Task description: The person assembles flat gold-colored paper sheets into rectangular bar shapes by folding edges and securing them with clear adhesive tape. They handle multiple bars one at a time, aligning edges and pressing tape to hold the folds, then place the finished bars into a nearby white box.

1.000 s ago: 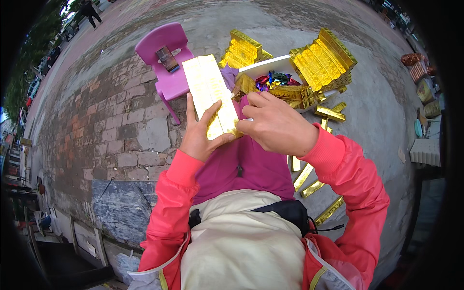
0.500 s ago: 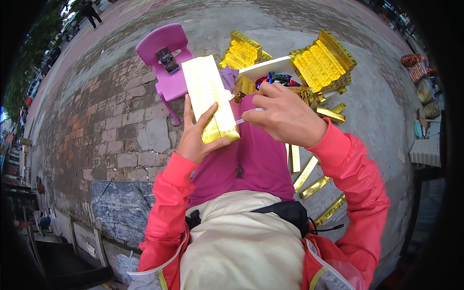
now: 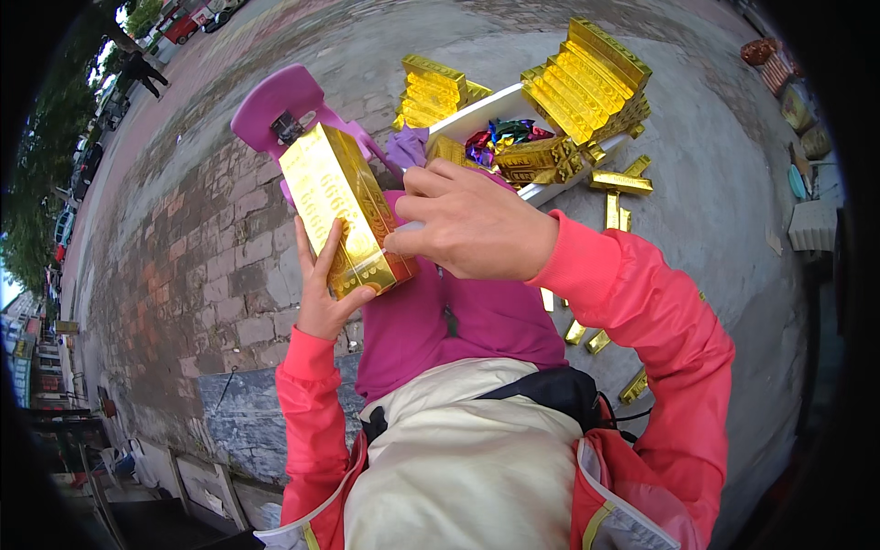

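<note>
A shiny gold foil box with embossed marks is tilted above my lap. My left hand grips its lower left side, with fingers spread along the face and the thumb near the bottom edge. At the box's right edge, my right hand is closed in a pinch. Between its fingertips shows a pale end of a thin white stick; the rest is hidden by the hand.
Beyond my knees is a white tray holding colourful foil and gold boxes. Gold stacks stand at the left and right. Loose gold bars lie on the ground. A purple chair carries a dark item.
The gold box has moved left and turned, now showing its right side. My right hand has shifted left to the box's edge. The view has swung somewhat.
</note>
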`<state>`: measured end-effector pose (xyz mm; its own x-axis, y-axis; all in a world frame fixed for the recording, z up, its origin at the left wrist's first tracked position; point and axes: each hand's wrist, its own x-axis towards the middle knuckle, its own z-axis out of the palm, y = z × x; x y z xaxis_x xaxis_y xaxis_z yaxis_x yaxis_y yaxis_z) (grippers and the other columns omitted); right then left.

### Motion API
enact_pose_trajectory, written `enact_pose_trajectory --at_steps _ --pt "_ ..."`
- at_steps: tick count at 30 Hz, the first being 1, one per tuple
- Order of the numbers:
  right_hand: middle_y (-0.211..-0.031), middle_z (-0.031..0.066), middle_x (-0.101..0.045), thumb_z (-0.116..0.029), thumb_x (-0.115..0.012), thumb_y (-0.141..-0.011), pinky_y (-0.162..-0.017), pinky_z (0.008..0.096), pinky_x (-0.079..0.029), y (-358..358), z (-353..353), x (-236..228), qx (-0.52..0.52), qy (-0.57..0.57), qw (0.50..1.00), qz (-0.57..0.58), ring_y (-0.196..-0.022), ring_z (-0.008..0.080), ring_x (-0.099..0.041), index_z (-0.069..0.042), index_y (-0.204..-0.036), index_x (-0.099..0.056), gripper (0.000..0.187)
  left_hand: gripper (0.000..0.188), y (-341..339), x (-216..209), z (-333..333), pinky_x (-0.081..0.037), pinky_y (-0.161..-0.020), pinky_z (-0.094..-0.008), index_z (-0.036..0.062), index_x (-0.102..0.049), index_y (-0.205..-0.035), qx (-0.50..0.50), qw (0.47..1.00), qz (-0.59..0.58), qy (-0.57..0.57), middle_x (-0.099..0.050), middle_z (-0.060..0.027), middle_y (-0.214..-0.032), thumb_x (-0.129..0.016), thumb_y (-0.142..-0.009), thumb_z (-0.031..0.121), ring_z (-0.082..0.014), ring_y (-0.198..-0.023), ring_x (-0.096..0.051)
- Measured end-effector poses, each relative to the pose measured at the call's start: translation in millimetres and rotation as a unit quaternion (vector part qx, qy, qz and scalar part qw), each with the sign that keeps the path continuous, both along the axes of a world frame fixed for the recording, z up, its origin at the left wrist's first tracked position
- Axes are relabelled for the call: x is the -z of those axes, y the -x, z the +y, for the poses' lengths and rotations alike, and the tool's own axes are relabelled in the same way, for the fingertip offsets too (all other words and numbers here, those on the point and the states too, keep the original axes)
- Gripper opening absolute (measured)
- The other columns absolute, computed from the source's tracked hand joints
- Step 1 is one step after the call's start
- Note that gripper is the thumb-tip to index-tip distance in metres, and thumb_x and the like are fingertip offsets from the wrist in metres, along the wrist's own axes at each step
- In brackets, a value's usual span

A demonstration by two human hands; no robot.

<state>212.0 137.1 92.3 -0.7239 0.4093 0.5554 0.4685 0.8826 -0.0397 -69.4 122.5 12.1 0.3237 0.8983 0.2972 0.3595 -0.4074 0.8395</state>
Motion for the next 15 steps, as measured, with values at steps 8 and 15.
enact_pose_trajectory --at_steps 8,15 --pt "-0.088 0.0029 -0.058 -0.016 -0.068 -0.083 -0.085 0.0380 -0.045 -8 1 21 0.027 0.032 0.999 -0.002 -0.093 0.0243 -0.056 -0.017 -0.102 -0.074 0.020 0.100 -2 -2 -1 -0.040 -0.116 -0.0437 0.0120 -0.044 -0.155 -0.006 1.000 0.003 -0.006 0.002 -0.0209 -0.168 -0.091 -0.072 0.041 -0.0319 -0.151 -0.029" --pt "-0.088 0.0028 -0.060 -0.014 -0.069 -0.082 -0.083 0.0387 -0.045 13 -2 55 0.058 0.064 0.995 0.047 -0.096 0.0240 -0.055 -0.015 -0.100 -0.073 0.018 0.060 -10 4 -7 -0.035 -0.117 -0.0390 0.0097 -0.051 -0.151 -0.070 0.996 -0.048 0.014 -0.009 -0.0225 -0.168 -0.071 -0.096 0.023 -0.0302 -0.150 -0.032"
